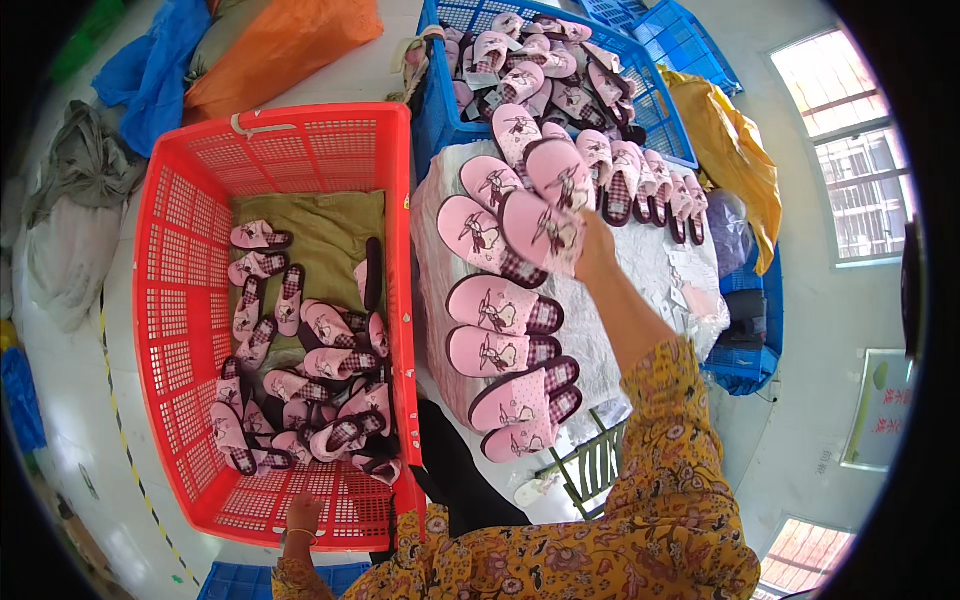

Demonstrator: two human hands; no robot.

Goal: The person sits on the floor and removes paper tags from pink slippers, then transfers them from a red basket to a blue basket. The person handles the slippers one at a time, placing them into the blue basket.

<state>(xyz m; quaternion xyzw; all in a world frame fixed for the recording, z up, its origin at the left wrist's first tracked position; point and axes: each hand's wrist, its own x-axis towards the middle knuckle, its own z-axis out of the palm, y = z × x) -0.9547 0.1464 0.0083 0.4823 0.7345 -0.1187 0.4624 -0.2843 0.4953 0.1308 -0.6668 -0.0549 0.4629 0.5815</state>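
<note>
My right hand (597,250) is closed on a pair of pink slippers (541,228) with a printed animal figure, held above the white wrapped stack (620,290). Beneath and beside them, more pink slippers with dark checked linings are laid out, among them a pair (490,328) at the stack's left edge and an overlapping pair (523,408) nearer me. At the near wall of the red basket (400,300), my left hand (303,512) has its fingers curled, and nothing shows in them. Loose slippers (325,362) lie jumbled inside that basket on an olive cloth (330,215).
Beyond the stack, a blue crate (660,130) is heaped with pink slippers. A row of slippers (655,185) stands along its near side. A yellow sack (735,140) is at the right, with orange (280,55) and blue sacks (150,85) behind the basket.
</note>
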